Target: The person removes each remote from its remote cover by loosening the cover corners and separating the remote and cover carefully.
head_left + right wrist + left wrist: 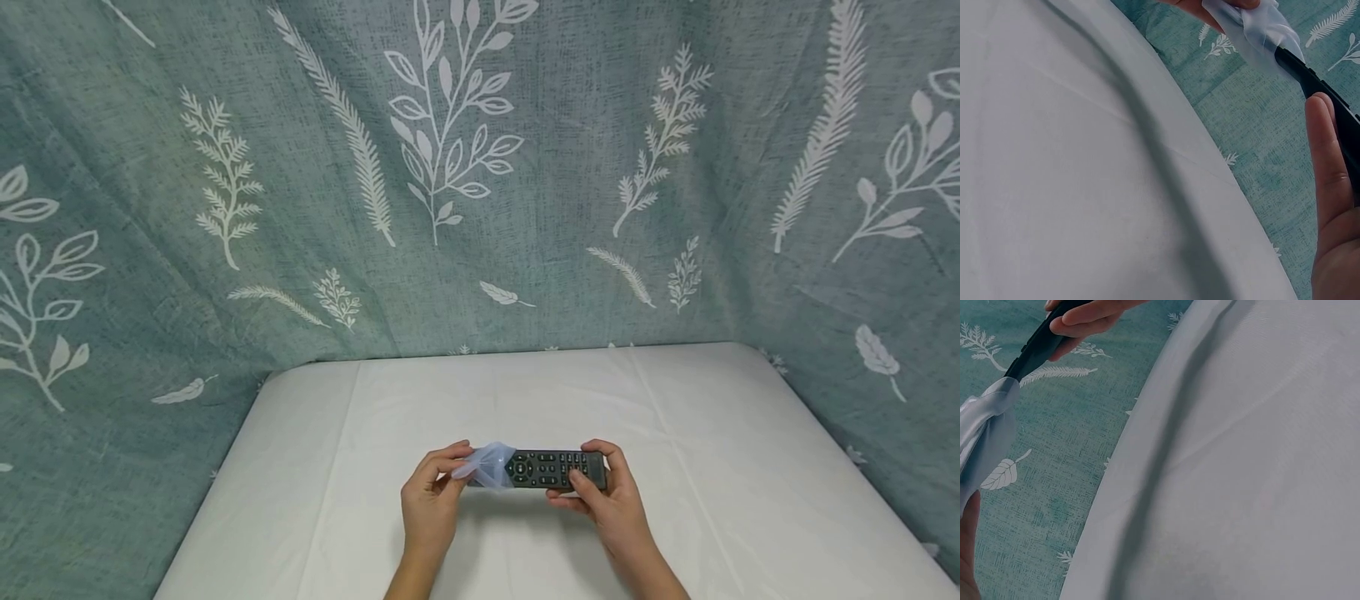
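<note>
A translucent bluish plastic sleeve (492,467) encloses the left end of a black remote control (552,469), whose other end, with its buttons, sticks out bare. The left hand's (433,498) fingers pinch the sleeve, while the right hand's (617,504) fingers grip the remote's exposed end, above the white-covered table (555,400).

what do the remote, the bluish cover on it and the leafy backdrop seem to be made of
Remote: probably hard plastic, dark and mostly matte; it looks rigid, with small buttons.
Cover: perhaps thin plastic film or silicone, slightly shiny; it's translucent and wrinkled.
Backdrop: likely woven fabric, matte; soft folds and a thread-like texture show.
</note>
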Action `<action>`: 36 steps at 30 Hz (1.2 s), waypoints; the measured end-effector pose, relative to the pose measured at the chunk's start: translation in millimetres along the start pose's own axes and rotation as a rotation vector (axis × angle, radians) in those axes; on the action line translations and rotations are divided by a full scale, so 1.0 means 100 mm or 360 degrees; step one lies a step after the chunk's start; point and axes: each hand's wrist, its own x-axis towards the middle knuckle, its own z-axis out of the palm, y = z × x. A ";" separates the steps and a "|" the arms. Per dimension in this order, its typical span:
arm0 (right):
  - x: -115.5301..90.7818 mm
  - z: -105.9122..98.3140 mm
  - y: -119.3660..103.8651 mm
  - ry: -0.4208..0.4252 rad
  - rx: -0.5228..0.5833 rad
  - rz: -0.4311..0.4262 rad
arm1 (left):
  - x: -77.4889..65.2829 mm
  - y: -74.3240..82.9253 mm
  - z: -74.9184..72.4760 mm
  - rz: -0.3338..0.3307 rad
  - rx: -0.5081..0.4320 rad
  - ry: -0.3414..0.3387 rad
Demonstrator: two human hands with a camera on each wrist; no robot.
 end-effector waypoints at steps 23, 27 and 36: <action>-0.01 -0.07 0.04 -0.0036 0.0030 -0.0033 | 0.01 -0.01 -0.02 -0.0006 -0.0121 0.0024; -0.01 -0.07 0.03 -0.0035 0.0027 -0.0029 | 0.01 -0.01 -0.03 -0.0039 -0.0127 0.0018; 0.00 -0.09 0.02 -0.0011 0.0007 0.0013 | 0.02 -0.02 -0.04 -0.0005 -0.0142 0.0024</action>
